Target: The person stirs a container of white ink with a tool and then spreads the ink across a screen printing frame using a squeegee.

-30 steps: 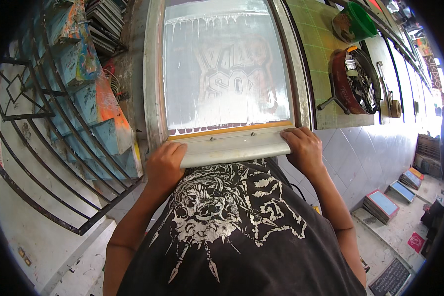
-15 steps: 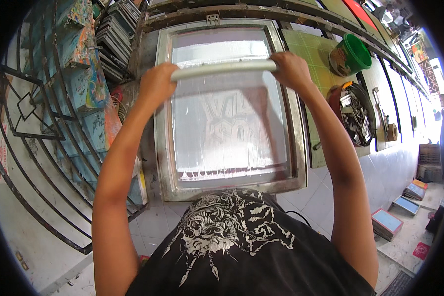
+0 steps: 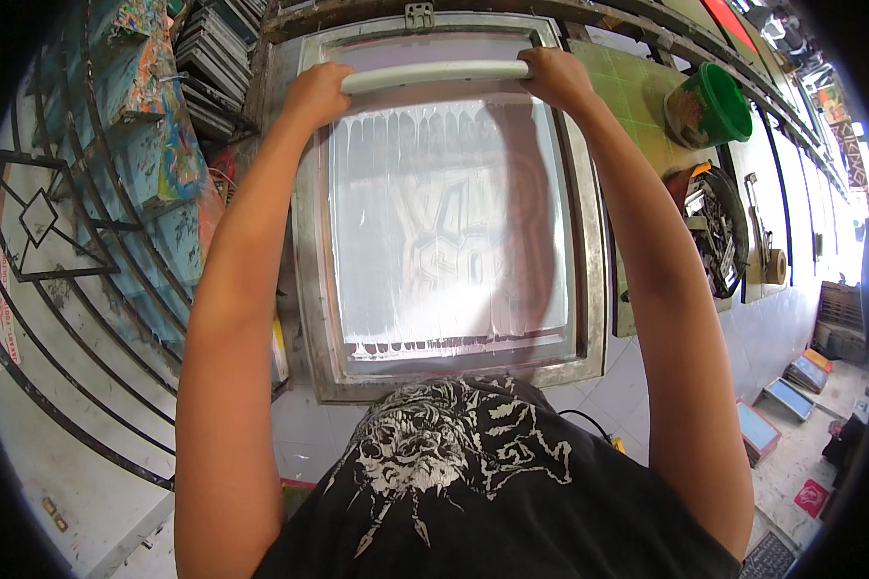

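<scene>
your left hand (image 3: 321, 89) is closed round the left end of a pale bar (image 3: 434, 75), your right hand (image 3: 558, 77) round its right end. bar spans the top centre of the view, crosswise over the far part of a framed screen (image 3: 311, 289); contact with the mesh (image 3: 377, 222) below: can't tell. pale, streaky film on the mesh, ragged along its upper edge, block lettering visible mid-view. upper right: green bucket (image 3: 710, 106), round container of metal pieces (image 3: 710, 227) just below. upper left: stacked frames (image 3: 212, 68).

grn bucket (image 3: 710, 108), brn roll (image 3: 776, 267), stacked frames (image 3: 220, 60)
</scene>
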The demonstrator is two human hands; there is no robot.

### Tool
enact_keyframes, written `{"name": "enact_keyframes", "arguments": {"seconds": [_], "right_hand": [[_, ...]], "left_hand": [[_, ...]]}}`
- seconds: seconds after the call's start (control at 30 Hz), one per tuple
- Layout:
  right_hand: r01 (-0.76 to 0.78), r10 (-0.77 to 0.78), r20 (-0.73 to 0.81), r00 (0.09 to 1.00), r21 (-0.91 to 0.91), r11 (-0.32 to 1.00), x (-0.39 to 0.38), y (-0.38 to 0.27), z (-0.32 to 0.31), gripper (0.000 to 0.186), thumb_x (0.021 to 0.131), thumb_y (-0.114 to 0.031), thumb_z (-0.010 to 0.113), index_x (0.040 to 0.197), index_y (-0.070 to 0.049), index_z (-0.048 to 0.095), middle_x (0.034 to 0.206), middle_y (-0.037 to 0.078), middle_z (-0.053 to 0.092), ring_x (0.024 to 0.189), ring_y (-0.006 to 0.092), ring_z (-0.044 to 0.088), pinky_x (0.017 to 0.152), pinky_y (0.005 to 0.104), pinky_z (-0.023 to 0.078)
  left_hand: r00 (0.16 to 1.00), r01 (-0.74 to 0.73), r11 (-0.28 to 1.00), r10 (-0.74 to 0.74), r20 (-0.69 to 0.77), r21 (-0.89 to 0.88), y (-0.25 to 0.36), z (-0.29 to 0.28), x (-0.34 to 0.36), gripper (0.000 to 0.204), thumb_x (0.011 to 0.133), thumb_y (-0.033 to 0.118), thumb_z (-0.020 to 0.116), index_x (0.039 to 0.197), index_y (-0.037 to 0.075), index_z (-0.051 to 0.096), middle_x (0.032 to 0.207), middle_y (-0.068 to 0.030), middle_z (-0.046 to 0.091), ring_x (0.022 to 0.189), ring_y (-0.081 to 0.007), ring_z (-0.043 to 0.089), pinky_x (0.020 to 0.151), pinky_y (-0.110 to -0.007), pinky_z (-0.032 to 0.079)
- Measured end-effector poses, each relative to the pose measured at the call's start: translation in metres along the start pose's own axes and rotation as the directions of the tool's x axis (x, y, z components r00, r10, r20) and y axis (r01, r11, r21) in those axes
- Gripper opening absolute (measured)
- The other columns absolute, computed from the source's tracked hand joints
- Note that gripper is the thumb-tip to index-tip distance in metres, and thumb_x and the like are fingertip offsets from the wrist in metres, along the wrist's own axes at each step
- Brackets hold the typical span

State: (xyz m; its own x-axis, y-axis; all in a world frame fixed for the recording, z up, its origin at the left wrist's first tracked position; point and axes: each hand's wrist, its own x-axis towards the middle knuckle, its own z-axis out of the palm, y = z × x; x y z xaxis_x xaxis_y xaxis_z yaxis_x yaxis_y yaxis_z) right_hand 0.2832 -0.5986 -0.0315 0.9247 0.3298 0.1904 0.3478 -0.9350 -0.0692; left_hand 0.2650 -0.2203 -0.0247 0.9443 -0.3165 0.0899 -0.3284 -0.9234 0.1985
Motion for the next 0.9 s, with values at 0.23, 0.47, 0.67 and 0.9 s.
{"name": "enact_keyframes", "arguments": {"seconds": [0.23,0.47,0.67,0.9], "right_hand": [[0.019,-0.022,0.076,0.997,0.031,0.999,-0.051,-0.021,-0.005,0.024,0.076,-0.021,0.069,0.099,-0.014,0.073,0.088,0.014,0.072,0.086,0.0349,0.07,0.078,0.046,0.056],[0.042,-0.046,0.14,0.989,0.033,0.999,-0.216,-0.078,-0.047,0.027,0.071,-0.009,0.075,0.098,-0.013,0.074,0.093,0.008,0.07,0.089,0.0277,0.069,0.077,0.0399,0.057],[0.007,-0.022,0.149,0.989,0.1,0.995,-0.363,-0.131,-0.067,0.029,0.069,-0.004,0.073,0.097,-0.012,0.072,0.099,0.004,0.07,0.09,0.0259,0.066,0.077,0.0383,0.055],[-0.011,-0.016,0.203,0.979,0.129,0.992,-0.387,-0.143,-0.093,0.017,0.071,-0.009,0.074,0.089,-0.012,0.073,0.085,0.005,0.071,0.081,0.025,0.068,0.071,0.0381,0.055]], "left_hand": [[0.997,0.022,0.999,-0.025,0.08,0.039,0.018,-0.001,-0.048,0.032,0.072,0.006,0.069,0.104,0.011,0.072,0.1,-0.0165,0.07,0.094,-0.0385,0.067,0.083,-0.046,0.053],[0.992,0.076,0.997,-0.075,0.104,-0.012,0.085,0.0,-0.219,0.043,0.07,0.004,0.072,0.112,0.013,0.069,0.114,-0.0115,0.067,0.102,-0.0336,0.065,0.09,-0.043,0.052],[0.998,0.039,0.992,-0.033,0.058,-0.119,0.142,-0.01,-0.365,0.039,0.065,-0.004,0.066,0.102,0.008,0.068,0.096,-0.0095,0.065,0.094,-0.0313,0.065,0.08,-0.044,0.053],[0.994,0.031,0.979,-0.009,0.11,-0.203,0.152,-0.02,-0.393,0.032,0.068,0.002,0.067,0.1,0.008,0.07,0.093,-0.0091,0.066,0.09,-0.0309,0.065,0.075,-0.044,0.053]]}}
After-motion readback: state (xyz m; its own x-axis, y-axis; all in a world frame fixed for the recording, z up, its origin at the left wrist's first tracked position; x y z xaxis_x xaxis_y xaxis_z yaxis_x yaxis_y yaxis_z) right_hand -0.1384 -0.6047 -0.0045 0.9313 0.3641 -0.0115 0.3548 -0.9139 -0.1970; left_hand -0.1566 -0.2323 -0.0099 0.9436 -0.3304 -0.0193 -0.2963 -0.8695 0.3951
